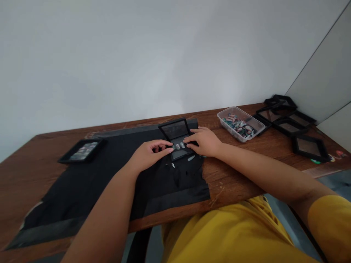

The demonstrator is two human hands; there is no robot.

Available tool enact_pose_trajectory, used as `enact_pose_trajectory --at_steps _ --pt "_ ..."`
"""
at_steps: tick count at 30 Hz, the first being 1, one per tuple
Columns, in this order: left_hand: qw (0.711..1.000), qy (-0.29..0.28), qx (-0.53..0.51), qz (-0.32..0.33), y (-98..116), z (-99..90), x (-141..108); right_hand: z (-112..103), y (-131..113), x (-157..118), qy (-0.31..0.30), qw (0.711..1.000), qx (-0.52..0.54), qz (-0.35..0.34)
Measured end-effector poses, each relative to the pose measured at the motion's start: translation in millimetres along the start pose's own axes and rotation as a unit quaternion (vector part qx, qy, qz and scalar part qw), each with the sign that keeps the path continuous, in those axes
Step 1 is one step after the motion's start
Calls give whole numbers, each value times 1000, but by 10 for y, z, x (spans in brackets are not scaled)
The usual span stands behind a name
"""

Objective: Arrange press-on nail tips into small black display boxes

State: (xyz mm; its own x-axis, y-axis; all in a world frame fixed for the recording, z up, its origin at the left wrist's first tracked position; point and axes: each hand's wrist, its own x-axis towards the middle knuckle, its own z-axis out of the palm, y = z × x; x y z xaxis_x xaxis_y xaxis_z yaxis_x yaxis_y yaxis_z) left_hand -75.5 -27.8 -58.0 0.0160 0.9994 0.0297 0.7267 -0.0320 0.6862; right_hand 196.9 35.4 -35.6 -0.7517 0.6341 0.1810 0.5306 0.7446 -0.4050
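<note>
A black hinged display case (179, 154) stands with its lid (174, 130) raised on the black cloth. Across its clear lower panel lies a row of several small glossy press-on nails (178, 147). From the left, my left hand (149, 153) pinches thumb and index finger together at the leftmost nail, which they partly cover. My right hand (204, 141) grips the case's right side, its fingertips reaching in beside the rightmost nail (182, 145). A long pale nail (191, 158) lies on the cloth just in front of the case.
The black cloth (109, 182) covers part of the wooden table (233, 182). A filled black case (83, 150) lies at left. Right of my hands stands a clear plastic tub (241, 124) of small wrapped pieces. Several black frames (309, 147) are piled by the wall.
</note>
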Motion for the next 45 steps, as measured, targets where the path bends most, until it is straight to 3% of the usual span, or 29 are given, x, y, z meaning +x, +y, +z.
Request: enact_pose_trajectory --at_steps 11,27,45 --pt "1000 -8 15 2 6 -5 4 30 -5 -20 18 1000 -9 24" --pt "999 -16 36 15 5 -26 -5 130 144 32 56 997 47 -7" --pt "1000 -19 17 6 50 -22 -3 142 137 12 69 996 60 -23"
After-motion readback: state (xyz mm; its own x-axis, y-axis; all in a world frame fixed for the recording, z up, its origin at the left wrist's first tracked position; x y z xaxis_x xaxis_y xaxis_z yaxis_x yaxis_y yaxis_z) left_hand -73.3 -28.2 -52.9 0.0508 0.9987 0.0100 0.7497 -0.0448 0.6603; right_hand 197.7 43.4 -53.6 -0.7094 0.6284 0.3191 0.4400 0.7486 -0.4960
